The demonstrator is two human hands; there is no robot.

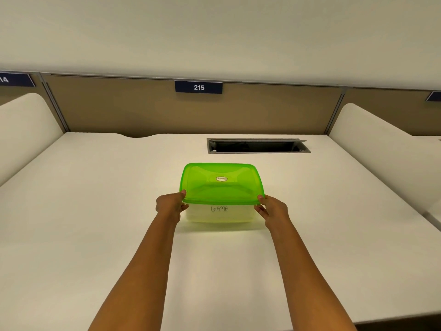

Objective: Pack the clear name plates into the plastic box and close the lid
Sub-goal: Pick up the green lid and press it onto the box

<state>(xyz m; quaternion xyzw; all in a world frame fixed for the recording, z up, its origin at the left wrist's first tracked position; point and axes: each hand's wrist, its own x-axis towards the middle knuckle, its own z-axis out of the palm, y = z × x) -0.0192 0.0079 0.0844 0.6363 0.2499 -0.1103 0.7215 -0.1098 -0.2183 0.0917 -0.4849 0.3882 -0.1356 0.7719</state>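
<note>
Pale counter [95, 211] walled by a tan partition [119, 106], sign "215" [198, 87] at twelve o'clock, open cable slot [257, 146] at one o'clock. Plastic box [219, 215] marked "GAMA" at centre, green lid [222, 182] on top. Left hand [170, 206] and right hand [272, 210] with fingers [183, 192] gripping the lid's near corners.

The plastic box [220, 215] sits mid-desk [95, 199], lid [222, 185] on top. The left hand [170, 206] grips its near left corner, the right hand [272, 209] the near right. A cable slot [257, 146] lies behind.
</note>
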